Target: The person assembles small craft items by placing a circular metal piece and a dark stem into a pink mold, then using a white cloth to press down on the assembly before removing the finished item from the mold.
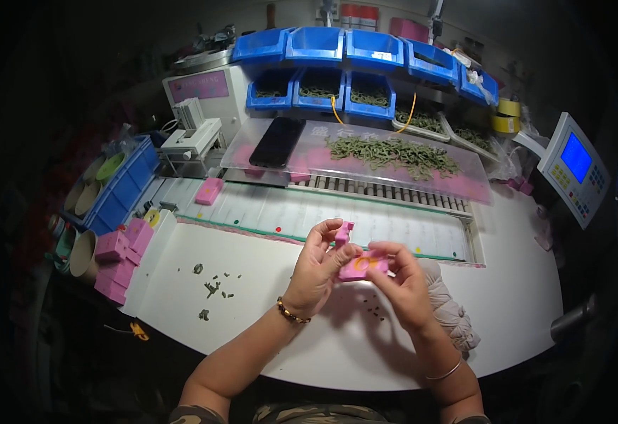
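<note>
Above the white tabletop, my left hand (310,277) is closed on a small upright pink block (345,232) with a notched edge, which looks like part of a rubber mould. Just right of it is a second, flatter pink mould piece (357,271) with an orange ring-shaped mark on its upper face. My right hand (406,288) pinches that piece at its right side, with fingers curled over it. My left thumb reaches across to the flat piece's left edge. Whether the two pink pieces are joined is hidden by my fingers.
Green scraps (213,288) lie left of my arms. A grey cloth bundle (452,311) rests beside my right forearm. Ahead are a conveyor strip (309,220), a clear shelf with green pieces (394,154) and a phone (278,143). Pink blocks (119,263) are stacked left; a control panel (575,168) stands right.
</note>
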Tool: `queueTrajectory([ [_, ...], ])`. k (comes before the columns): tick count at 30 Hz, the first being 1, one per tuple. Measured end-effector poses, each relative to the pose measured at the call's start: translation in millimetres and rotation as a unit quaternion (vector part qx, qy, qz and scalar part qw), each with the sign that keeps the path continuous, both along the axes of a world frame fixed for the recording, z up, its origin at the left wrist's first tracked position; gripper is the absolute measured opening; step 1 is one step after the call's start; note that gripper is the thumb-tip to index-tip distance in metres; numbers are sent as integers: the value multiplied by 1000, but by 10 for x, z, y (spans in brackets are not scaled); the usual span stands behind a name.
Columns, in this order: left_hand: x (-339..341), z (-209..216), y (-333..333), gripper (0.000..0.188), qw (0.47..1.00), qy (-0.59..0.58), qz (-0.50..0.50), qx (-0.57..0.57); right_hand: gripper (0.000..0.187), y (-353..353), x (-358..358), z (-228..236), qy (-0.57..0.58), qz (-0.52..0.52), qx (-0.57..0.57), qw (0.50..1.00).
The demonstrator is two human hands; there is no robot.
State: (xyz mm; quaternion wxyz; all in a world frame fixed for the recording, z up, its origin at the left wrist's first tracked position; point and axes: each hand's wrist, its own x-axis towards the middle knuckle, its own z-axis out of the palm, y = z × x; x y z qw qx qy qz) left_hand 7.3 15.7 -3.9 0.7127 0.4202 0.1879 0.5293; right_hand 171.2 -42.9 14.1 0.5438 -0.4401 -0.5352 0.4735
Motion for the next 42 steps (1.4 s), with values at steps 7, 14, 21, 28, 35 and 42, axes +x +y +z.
queueTrajectory([
  [7, -107, 24, 35, 34, 982, -52, 44, -178, 39, -140, -353, -69, -283, 70, 199, 936],
  [14, -160, -89, 59, 36, 984, -19, 25, -176, 28, -141, -320, 4, -243, -21, 239, 940],
  [21, -54, 13, -85, 13, 996, 59, 56, -47, 29, -101, -286, 38, -301, -110, 263, 910],
  [28, -32, -58, -63, 10, 997, 21, 71, -12, 20, -86, -276, 68, -349, -122, 320, 872],
  [35, -43, -97, 6, 6, 985, 11, 153, -76, 23, -122, -297, 67, -362, -51, 331, 870],
  [42, -94, -7, 22, 32, 989, 57, 95, -100, 14, -124, -174, 123, -258, -119, 200, 938],
])
